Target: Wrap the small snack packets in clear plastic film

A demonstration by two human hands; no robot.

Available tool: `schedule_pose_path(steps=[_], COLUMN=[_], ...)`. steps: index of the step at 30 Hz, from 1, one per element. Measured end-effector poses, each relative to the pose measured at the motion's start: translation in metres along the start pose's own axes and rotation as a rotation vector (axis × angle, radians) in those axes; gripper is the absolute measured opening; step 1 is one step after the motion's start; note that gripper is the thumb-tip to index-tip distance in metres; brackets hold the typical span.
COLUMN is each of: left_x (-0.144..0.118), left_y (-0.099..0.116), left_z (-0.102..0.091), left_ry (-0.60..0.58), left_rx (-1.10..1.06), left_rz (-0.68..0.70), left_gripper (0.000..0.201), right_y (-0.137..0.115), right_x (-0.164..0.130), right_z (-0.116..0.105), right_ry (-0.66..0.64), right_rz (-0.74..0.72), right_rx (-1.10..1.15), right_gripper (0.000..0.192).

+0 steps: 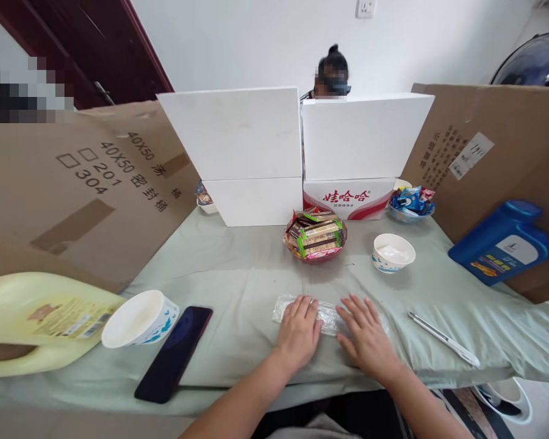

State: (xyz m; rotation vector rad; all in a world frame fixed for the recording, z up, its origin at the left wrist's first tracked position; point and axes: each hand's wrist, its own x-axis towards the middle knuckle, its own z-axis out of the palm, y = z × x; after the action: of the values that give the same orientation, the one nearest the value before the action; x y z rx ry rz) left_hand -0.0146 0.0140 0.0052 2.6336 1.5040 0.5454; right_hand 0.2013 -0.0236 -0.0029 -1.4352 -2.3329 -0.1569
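1. A person's left hand and right hand lie flat, palms down, on a clear plastic packet at the near middle of a table covered with a pale green cloth.
2. Risk: the packet looks thin and slick, and uneven pressure from either palm could send it sliding across the cloth or crumple whatever is inside; what it contains cannot be made out.
3. A slim pen lies near the right hand, where a sideways sweep could knock it off the near edge.
4. Both hands are open, fingers spread and extended, clasping nothing; they press on the packet's two ends.
5. Farther off stand a red bowl of wrapped snacks and a white bowl; a dark phone lies to the near left.
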Motion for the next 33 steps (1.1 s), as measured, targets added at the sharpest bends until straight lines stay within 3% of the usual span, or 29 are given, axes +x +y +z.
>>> schedule_pose_path(steps=[4, 10, 13, 16, 19, 22, 25, 28, 33], left_x=[-0.007, -0.011, -0.011, -0.018, -0.030, -0.040, -0.044, -0.044, -0.045], left_y=[-0.005, -0.021, -0.008, 0.015, 0.035, 0.043, 0.039, 0.033, 0.026], left_z=[0.021, 0.022, 0.016, 0.011, 0.007, 0.004, 0.004, 0.007, 0.015], left_ry=[-0.160, -0.154, -0.100, -0.058, -0.100, -0.165, -0.214, -0.211, -0.141], left_rx=[0.002, 0.013, 0.037, -0.003, -0.170, -0.334, -0.444, -0.587, -0.862], left_rz=[0.062, 0.098, 0.040, -0.006, 0.203, 0.402, 0.459, 0.418, 0.218], left_gripper=[0.071, 0.071, 0.064, 0.046, 0.036, 0.040, 0.038, 0.047, 0.093], right_y=[-0.002, 0.011, 0.009, 0.001, -0.006, -0.011, -0.013, -0.009, 0.004], right_x=[-0.006, -0.055, -0.082, -0.105, -0.111, -0.099, -0.076, -0.049, 0.009], right_z=[0.017, 0.002, -0.006, -0.014, -0.030, -0.055, -0.076, -0.076, -0.035], right_ry=[-0.164, -0.135, -0.066, 0.007, 0.056, 0.063, -0.064, -0.186, -0.132], right_rz=[-0.053, 0.040, 0.071, 0.079, 0.016, -0.087, -0.131, 0.013, 0.390], right_rx=[-0.010, -0.105, -0.140, -0.105, -0.015, 0.082, 0.332, 0.605, 0.708], right_gripper=[0.081, 0.085, 0.075, 0.046, 0.037, 0.031, 0.026, 0.023, 0.027])
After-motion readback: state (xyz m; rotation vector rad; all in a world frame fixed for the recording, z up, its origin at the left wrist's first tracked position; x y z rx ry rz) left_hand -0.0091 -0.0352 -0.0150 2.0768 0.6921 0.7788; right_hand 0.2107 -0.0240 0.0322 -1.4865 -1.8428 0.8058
